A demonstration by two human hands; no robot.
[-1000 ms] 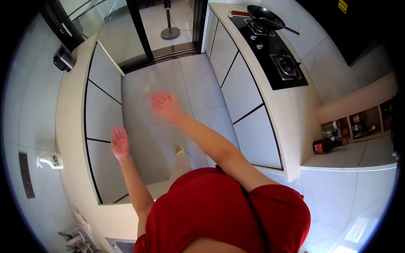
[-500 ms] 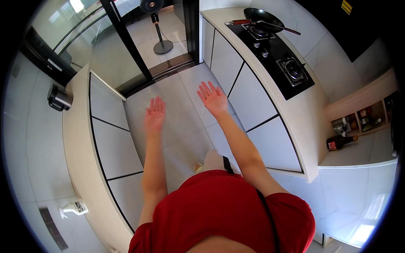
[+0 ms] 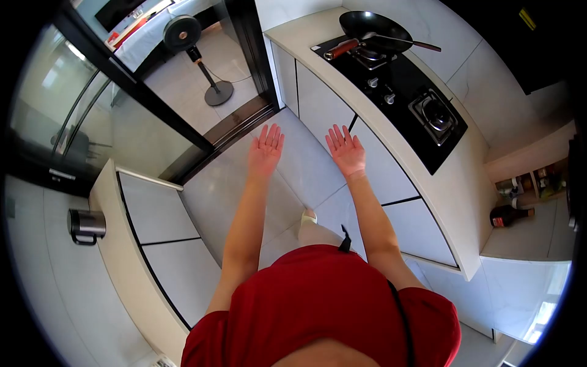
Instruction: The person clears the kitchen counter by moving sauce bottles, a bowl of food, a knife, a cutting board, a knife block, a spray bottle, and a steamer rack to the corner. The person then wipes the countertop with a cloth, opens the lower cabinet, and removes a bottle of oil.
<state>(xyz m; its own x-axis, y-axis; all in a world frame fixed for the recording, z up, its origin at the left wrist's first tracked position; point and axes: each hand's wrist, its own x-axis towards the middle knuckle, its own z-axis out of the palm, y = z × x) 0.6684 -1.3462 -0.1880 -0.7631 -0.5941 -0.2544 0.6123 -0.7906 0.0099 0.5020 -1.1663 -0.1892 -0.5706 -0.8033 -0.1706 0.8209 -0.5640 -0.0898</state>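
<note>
My left hand [image 3: 266, 151] is held out over the tiled floor, palm up, its fingers stretched and a little apart. Out in front of the right-hand cabinets, my right hand [image 3: 347, 151] also faces palm up with spread fingers. Neither hand holds or touches anything. Nearest to the right hand are the pale cabinet doors [image 3: 385, 156] below the stove counter. On the black gas stove [image 3: 400, 92] rests a dark wok [image 3: 379, 27] with a red-brown handle, and a long-handled utensil lies in it.
A counter [image 3: 113, 244] runs along the left, bearing an electric kettle [image 3: 87, 224]. Ahead, a black-framed sliding door [image 3: 131, 79] stands partly open, with a standing fan [image 3: 183, 33] beyond. A dark bottle [image 3: 507, 215] is by the shelf [image 3: 538, 177] at right.
The view has turned left, and the kettle now appears lower. Both hands have shifted right in the picture, still palm up. The spray bottle on the left counter has left the view.
</note>
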